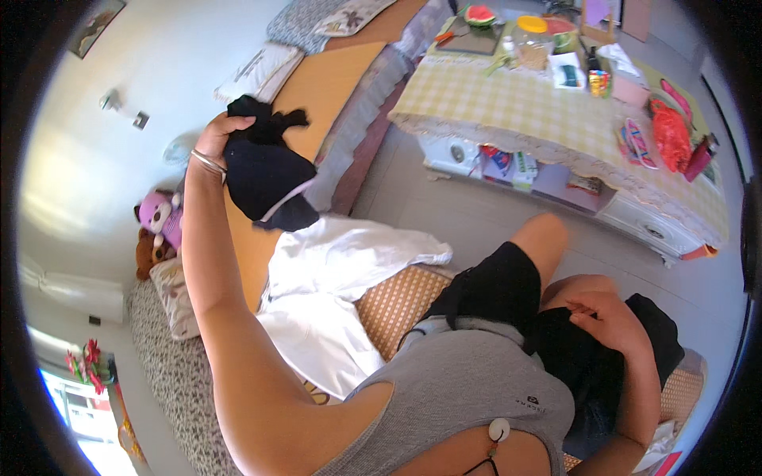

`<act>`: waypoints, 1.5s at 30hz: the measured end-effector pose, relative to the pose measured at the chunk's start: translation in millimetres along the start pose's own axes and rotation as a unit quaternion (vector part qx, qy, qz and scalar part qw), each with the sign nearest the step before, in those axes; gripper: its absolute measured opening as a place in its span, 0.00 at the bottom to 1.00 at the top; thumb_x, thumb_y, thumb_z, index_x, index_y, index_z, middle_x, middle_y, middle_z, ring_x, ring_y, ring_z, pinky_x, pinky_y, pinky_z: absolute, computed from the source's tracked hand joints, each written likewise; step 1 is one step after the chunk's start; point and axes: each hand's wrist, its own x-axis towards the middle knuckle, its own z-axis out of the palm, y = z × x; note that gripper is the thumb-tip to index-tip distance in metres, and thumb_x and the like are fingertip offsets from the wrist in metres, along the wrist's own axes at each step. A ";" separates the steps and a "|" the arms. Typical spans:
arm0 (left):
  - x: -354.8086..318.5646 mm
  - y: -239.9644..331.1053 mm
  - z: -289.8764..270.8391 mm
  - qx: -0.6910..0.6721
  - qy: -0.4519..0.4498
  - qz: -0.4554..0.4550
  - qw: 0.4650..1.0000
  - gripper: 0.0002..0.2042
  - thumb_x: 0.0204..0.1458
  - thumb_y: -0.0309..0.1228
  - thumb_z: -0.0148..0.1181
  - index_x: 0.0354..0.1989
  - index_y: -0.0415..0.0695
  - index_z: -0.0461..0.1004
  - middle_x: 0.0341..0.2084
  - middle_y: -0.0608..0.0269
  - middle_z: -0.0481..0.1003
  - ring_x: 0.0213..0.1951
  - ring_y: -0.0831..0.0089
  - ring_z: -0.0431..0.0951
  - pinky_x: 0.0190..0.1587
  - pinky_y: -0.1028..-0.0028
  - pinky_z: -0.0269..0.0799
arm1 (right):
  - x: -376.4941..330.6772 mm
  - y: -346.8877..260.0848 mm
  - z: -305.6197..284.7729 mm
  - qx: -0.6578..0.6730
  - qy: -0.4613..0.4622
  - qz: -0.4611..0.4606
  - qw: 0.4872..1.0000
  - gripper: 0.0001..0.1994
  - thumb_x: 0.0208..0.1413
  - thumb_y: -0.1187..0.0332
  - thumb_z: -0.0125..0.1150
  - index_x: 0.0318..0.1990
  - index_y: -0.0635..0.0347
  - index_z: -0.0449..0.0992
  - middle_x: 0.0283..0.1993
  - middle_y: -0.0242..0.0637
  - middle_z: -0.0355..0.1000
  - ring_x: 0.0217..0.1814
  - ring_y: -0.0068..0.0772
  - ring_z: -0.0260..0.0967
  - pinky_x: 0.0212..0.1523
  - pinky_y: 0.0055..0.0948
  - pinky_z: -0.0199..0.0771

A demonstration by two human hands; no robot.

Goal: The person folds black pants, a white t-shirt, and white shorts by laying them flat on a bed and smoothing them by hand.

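My left hand (219,136), on an outstretched arm with a pale bangle, is closed on a black garment (266,174). The garment hangs in a bunch with a light pink strip near its lower edge, above a tan mat on the bed. My right hand (599,319) lies over my lap with its fingers loosely apart, by a heap of black cloth (575,361); I cannot make out where that cloth parts from my black shorts (496,289). White fabric (333,262) is spread beside me over a woven seat (397,305).
A long low table (476,95) with a checked cloth stands beyond a grey tiled floor (421,194), bearing a jar (533,47), watermelon (479,15) and a red bag (671,135). Plush toys (161,218) and a patterned cushion (171,381) line the left side.
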 end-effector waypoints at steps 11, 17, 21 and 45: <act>-27.0 42.1 205.1 0.003 -0.273 0.258 0.927 0.19 0.38 0.20 0.62 0.44 0.32 0.72 0.39 0.55 0.77 0.41 0.67 0.77 0.50 0.71 0.70 | 6.1 -19.0 -11.1 -0.061 0.319 -0.078 0.943 0.48 0.44 0.64 0.69 0.69 0.58 0.41 0.66 0.51 0.53 0.67 0.45 0.54 0.64 0.36 0.56; -25.6 40.5 308.9 0.084 -0.468 0.267 0.838 0.20 0.32 0.25 0.61 0.39 0.34 0.74 0.38 0.57 0.76 0.41 0.71 0.75 0.49 0.74 0.67 | 14.6 -19.3 -10.3 0.029 0.305 -0.152 0.940 0.34 0.35 0.75 0.69 0.57 0.64 0.67 0.55 0.45 0.67 0.60 0.41 0.63 0.62 0.32 0.57; -0.9 24.7 329.2 0.149 -0.411 0.269 0.858 0.16 0.34 0.23 0.61 0.36 0.37 0.75 0.32 0.65 0.75 0.36 0.78 0.73 0.42 0.78 0.66 | -23.6 1.0 -27.9 0.091 0.450 -0.081 0.885 0.27 0.36 0.85 0.54 0.51 0.64 0.71 0.48 0.46 0.72 0.56 0.38 0.67 0.59 0.32 0.62; -40.6 63.8 284.2 0.169 -0.720 0.383 0.555 0.19 0.44 0.40 0.65 0.34 0.34 0.74 0.16 0.53 0.73 0.20 0.58 0.75 0.21 0.63 0.70 | -178.3 -81.0 -79.7 0.042 0.271 -0.312 0.909 0.12 0.57 0.71 0.51 0.24 0.69 0.72 0.28 0.55 0.72 0.26 0.47 0.72 0.26 0.39 0.72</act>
